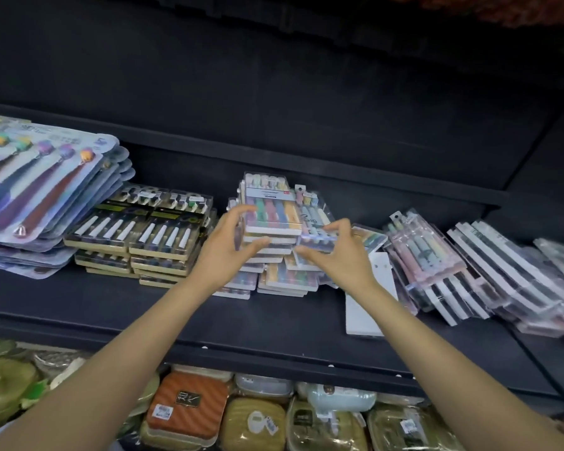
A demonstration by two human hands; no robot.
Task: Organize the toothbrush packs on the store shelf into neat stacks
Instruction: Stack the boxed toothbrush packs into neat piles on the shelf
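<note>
An uneven pile of clear toothbrush packs with pastel brushes (272, 209) stands mid-shelf. My left hand (227, 247) cups the pile's left side, thumb under the upper packs and fingers against their edge. My right hand (338, 252) grips the near end of a slimmer pack (313, 219) that leans against the pile's right side. Lower packs (287, 278) stick out crookedly toward the front.
Black-and-gold packs (144, 236) and large blister cards (43, 187) are stacked at left. Loose bagged packs (463, 265) sprawl at right, with a white card (365, 314) near the black shelf's front edge (209, 340). Boxed goods (189, 408) fill the shelf below.
</note>
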